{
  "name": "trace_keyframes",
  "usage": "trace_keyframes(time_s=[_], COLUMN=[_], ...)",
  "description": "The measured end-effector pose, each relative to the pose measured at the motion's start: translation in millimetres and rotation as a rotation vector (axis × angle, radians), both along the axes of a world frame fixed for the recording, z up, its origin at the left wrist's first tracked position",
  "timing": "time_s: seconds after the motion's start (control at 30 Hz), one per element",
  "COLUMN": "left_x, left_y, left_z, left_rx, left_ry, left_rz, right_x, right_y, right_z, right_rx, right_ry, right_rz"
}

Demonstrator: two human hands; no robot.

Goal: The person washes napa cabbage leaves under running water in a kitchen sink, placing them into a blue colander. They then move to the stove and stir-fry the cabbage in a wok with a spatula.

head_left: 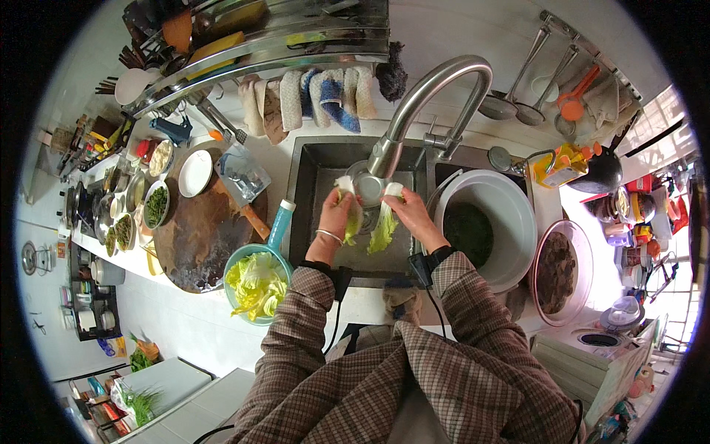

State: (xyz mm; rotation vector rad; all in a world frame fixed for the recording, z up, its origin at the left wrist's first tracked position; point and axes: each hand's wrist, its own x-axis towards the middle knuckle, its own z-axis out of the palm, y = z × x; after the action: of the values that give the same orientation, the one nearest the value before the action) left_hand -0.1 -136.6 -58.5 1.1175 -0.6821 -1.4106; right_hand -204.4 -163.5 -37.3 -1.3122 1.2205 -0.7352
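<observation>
Over the dark sink (319,263), my left hand (335,215) grips one cabbage leaf (353,227) by its pale stem end. My right hand (411,213) pinches another cabbage leaf (383,232) near its white stem, the green part hanging down. The two hands are apart, with the metal faucet (386,150) just beyond them; whether water runs is hard to tell. A teal long-handled colander (282,227), full of yellow-green leaves (258,284), sits left of the sink beside my left forearm.
Left of the sink lies a round wooden board (194,244) with a cleaver (244,177) and a white plate (196,173). A large pale bucket (524,222) stands at the sink's right side, beside a clear basin (585,277) of dark contents. Cloths (321,99) hang behind.
</observation>
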Motion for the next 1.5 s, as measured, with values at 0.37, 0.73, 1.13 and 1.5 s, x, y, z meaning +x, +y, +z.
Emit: trace_keyframes(time_s=[0.37,0.73,1.13,1.5], left_x=[-20,-27,-36,-10], left_y=[9,26,39,42], left_z=[20,16,6,17], left_rx=[0.109,0.374,-0.203,0.128], left_ry=[0.136,0.089,-0.452,-0.04], left_rz=[-0.298,-0.543,-0.266,0.064], right_x=[7,3,24,29], right_y=[-6,0,0,7], right_z=[4,22,-40,-1], right_rx=[0.183,0.068,0.447,0.053], right_ry=[-0.081,-0.096,-0.967,0.071], right_rz=[0.103,0.22,-0.319,0.093])
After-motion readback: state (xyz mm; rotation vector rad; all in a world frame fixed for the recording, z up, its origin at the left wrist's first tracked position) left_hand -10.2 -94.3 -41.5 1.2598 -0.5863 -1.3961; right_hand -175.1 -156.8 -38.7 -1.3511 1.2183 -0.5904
